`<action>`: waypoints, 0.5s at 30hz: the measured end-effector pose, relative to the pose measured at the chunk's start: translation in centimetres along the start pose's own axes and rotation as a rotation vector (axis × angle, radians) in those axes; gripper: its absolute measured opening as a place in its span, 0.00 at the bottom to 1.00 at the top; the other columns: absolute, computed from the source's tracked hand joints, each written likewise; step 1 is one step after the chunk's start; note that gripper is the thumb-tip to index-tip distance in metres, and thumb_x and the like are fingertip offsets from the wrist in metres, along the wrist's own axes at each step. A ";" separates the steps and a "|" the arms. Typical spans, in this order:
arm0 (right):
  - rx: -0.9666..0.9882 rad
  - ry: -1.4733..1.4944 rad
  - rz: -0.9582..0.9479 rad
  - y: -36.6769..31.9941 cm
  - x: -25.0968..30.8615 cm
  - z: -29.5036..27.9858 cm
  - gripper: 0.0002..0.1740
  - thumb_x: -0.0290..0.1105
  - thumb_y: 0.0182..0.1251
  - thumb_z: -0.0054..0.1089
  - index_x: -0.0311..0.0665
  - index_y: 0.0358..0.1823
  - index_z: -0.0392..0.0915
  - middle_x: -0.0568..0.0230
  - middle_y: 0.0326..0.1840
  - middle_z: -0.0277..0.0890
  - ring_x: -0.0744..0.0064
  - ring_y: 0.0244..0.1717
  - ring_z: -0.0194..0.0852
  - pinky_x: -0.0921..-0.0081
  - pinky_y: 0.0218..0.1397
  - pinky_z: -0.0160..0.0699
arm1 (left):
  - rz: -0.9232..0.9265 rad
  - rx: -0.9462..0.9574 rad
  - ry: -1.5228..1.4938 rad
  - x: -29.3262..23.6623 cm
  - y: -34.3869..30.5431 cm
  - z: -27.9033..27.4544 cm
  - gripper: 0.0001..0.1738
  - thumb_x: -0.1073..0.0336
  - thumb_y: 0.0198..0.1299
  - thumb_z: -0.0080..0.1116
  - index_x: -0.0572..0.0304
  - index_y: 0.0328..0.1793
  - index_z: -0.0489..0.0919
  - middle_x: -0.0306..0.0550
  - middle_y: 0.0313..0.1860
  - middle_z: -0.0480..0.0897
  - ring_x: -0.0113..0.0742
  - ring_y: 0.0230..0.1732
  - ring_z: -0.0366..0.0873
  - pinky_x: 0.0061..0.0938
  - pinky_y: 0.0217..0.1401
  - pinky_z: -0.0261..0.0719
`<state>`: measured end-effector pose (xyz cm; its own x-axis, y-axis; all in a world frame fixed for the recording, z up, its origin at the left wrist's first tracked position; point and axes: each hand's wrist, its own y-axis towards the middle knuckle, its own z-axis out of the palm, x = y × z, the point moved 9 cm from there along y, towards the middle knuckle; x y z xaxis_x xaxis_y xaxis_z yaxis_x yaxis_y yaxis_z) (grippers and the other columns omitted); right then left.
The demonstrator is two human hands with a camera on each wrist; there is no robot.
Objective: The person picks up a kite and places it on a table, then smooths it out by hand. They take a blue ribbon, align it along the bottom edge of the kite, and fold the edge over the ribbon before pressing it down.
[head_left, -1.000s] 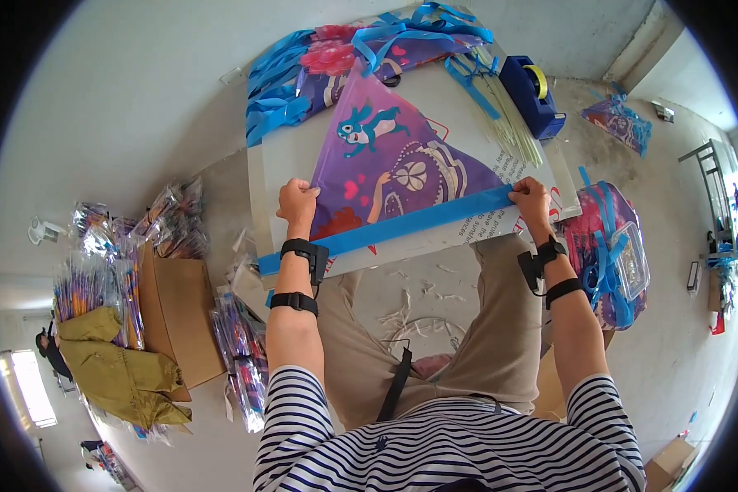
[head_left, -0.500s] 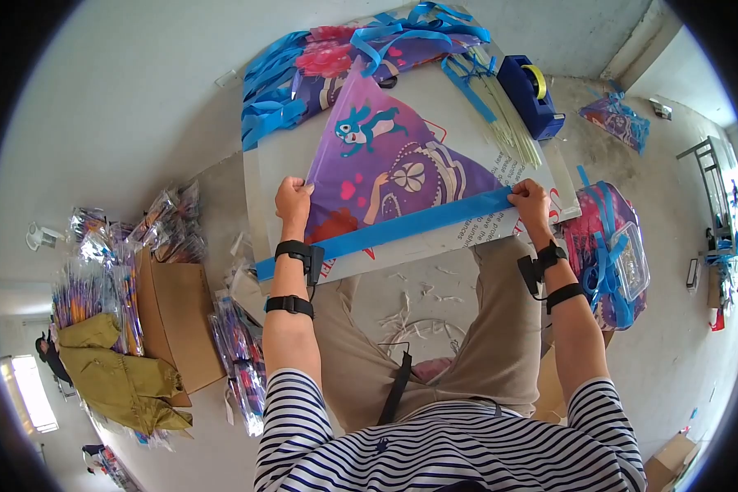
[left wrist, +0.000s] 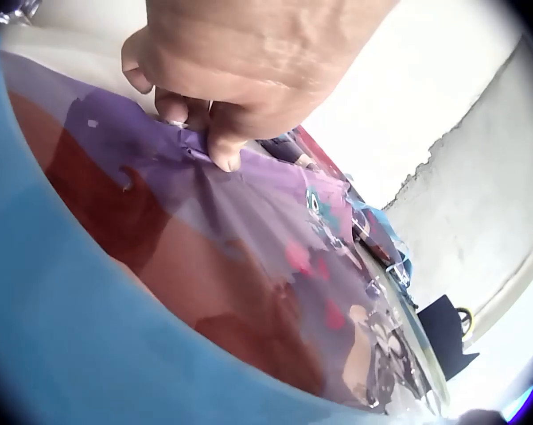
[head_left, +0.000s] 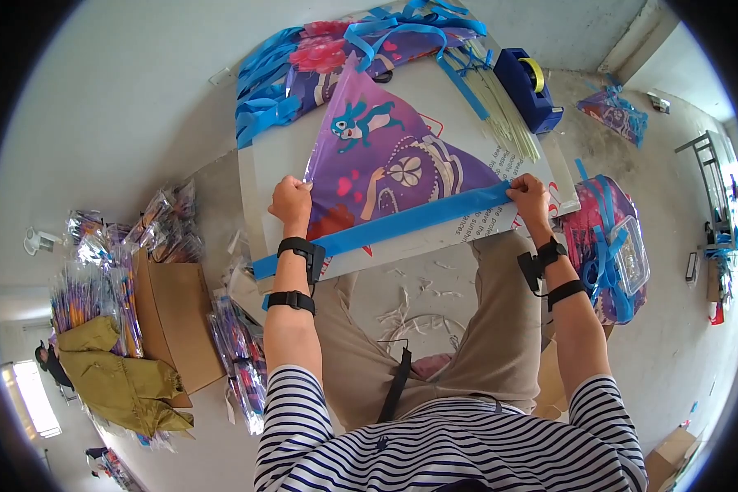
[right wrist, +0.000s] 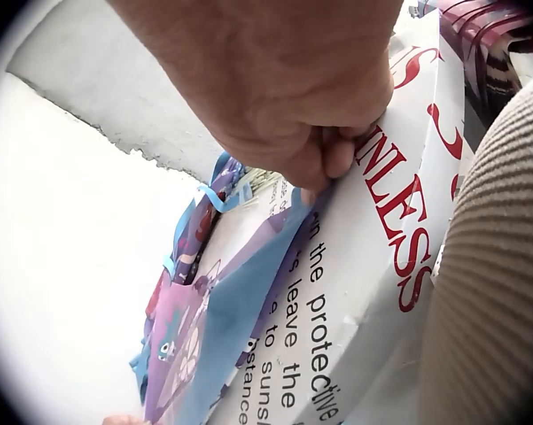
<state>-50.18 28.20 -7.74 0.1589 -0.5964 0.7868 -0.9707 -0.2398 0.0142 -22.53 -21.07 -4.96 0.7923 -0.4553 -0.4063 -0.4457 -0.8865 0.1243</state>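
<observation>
The left hand [head_left: 291, 198] pinches the left edge of the printed sheet between thumb and curled fingers; the right hand [head_left: 530, 198] pinches its right corner, at the blue strip's end. Beneath lies a white lettered board [head_left: 280, 152]. On it, between the hands, is the purple triangular sheet [head_left: 348, 168], its tip pointing away from the person. The blue strip [head_left: 414, 221] runs along the near edge, passing under the left forearm. Beyond the right hand lie pale thin sticks [head_left: 508, 119], beside a dark blue tape dispenser [head_left: 518, 82].
</observation>
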 end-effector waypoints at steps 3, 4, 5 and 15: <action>0.000 -0.004 -0.004 0.2 -0.3 0.1 0.13 0.21 0.47 0.77 0.34 0.36 0.85 0.61 0.34 0.83 0.71 0.34 0.81 0.71 0.42 0.83 | 0.103 -0.077 0.105 -1.6 -0.3 -0.9 0.12 0.59 0.54 0.76 0.51 0.37 0.82 0.43 0.34 0.86 0.51 0.43 0.85 0.50 0.48 0.73; 0.001 -0.005 -0.001 0.2 -0.4 0.2 0.13 0.21 0.47 0.77 0.34 0.36 0.85 0.61 0.34 0.83 0.71 0.34 0.81 0.71 0.42 0.83 | 0.178 -0.107 0.159 -2.5 -0.5 -1.1 0.13 0.61 0.54 0.76 0.51 0.38 0.81 0.44 0.34 0.86 0.52 0.44 0.86 0.50 0.46 0.76; 0.003 0.000 0.004 0.2 -0.5 0.3 0.13 0.21 0.47 0.77 0.34 0.36 0.85 0.61 0.34 0.83 0.70 0.34 0.81 0.71 0.42 0.82 | 0.179 -0.103 0.160 -2.5 -0.4 -0.7 0.13 0.61 0.54 0.76 0.51 0.38 0.81 0.44 0.34 0.86 0.52 0.44 0.86 0.50 0.46 0.76; -0.002 -0.046 -0.008 0.4 -0.5 0.3 0.13 0.23 0.47 0.77 0.34 0.36 0.85 0.60 0.32 0.83 0.69 0.33 0.83 0.71 0.41 0.82 | 0.381 0.155 0.131 -4.7 -2.2 -1.5 0.18 0.51 0.61 0.69 0.57 0.45 0.87 0.55 0.39 0.86 0.56 0.47 0.85 0.49 0.50 0.82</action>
<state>-50.62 28.18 -8.26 0.1752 -0.6290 0.7574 -0.9697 -0.2433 0.0222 -24.64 -17.09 -1.96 0.6010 -0.7629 -0.2383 -0.7658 -0.6350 0.1015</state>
